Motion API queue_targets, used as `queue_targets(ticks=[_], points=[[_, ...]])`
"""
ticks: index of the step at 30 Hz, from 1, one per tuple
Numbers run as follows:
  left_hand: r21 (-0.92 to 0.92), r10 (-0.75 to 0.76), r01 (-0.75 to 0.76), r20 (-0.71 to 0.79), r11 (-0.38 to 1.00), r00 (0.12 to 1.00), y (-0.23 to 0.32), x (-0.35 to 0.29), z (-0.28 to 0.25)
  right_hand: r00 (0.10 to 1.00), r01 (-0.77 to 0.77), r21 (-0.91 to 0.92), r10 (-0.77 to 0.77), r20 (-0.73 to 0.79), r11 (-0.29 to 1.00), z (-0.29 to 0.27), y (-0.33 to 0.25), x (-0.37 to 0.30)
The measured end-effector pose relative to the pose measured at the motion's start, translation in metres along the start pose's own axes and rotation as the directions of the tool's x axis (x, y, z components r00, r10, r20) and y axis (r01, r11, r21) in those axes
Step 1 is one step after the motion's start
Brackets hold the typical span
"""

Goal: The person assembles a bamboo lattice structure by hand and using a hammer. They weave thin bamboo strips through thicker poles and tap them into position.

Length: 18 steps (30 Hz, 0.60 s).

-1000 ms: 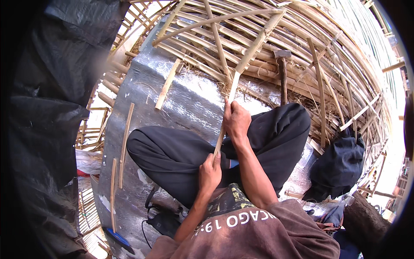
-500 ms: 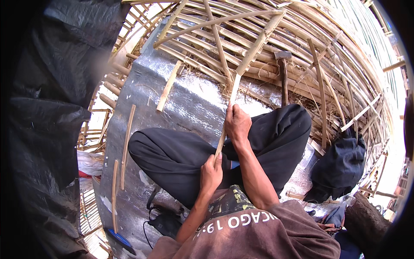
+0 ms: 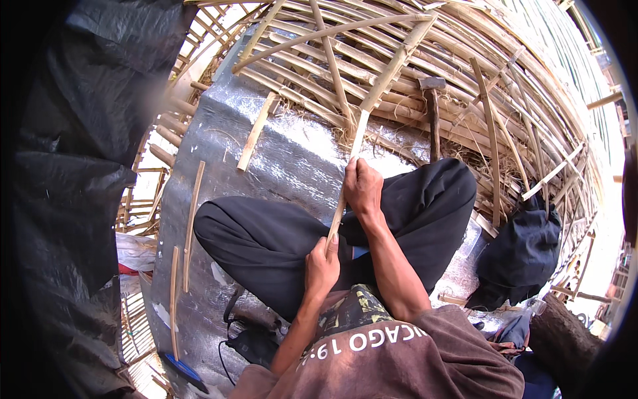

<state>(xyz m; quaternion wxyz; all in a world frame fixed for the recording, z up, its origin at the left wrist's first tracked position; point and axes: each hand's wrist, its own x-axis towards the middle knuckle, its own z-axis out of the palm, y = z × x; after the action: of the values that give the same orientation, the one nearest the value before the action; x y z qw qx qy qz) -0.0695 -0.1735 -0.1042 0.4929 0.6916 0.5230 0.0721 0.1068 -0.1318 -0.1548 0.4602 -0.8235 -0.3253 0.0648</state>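
Observation:
Both my hands grip one long bamboo strip [image 3: 358, 136], which slants from my lap up toward the slatted bamboo at the top. Lower down, my left hand [image 3: 322, 269] is closed round its near end, thumb laid along the strip. My right hand [image 3: 363, 186] makes a fist around it farther up, between my knees. Beyond that fist the strip looks pale, then browner and wider farther away. Whether a tool is hidden inside the right fist, I cannot tell.
A hammer [image 3: 432, 123] leans on the bamboo slats [image 3: 399, 106] ahead. Loose strips [image 3: 194, 226] lie on the silvery sheet [image 3: 226, 146] to the left. At right sit a dark cloth bundle [image 3: 522, 259] and a log [image 3: 565, 339]. Black sheeting [image 3: 73, 199] hangs at far left.
The whole view has shifted very slightly to the left. Both hands keep their hold at about the same places on the strip.

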Motion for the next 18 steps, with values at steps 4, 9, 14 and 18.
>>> queue_targets(ticks=[4, 9, 14, 18], points=[[-0.016, 0.012, -0.012, 0.008, 1.0, 1.0, -0.006, 0.003, 0.001, 1.0, 0.008, 0.02, -0.008, 0.005, 1.0, 0.001, -0.001, 0.0], [-0.004, -0.005, 0.006, 0.041, 1.0, 0.999, -0.003, 0.001, -0.001, 0.993, 0.078, 0.002, -0.078, 0.084, 0.997, -0.012, 0.012, 0.006], [-0.033, 0.031, -0.03, 0.031, 0.999, 0.999, -0.008, 0.002, 0.0, 0.964, 0.175, 0.034, -0.178, 0.196, 0.984, -0.023, 0.013, 0.025], [-0.032, 0.01, -0.009, 0.047, 0.999, 0.999, -0.008, 0.002, 0.0, 0.991, 0.101, -0.004, -0.101, 0.083, 0.995, -0.015, 0.007, 0.009]])
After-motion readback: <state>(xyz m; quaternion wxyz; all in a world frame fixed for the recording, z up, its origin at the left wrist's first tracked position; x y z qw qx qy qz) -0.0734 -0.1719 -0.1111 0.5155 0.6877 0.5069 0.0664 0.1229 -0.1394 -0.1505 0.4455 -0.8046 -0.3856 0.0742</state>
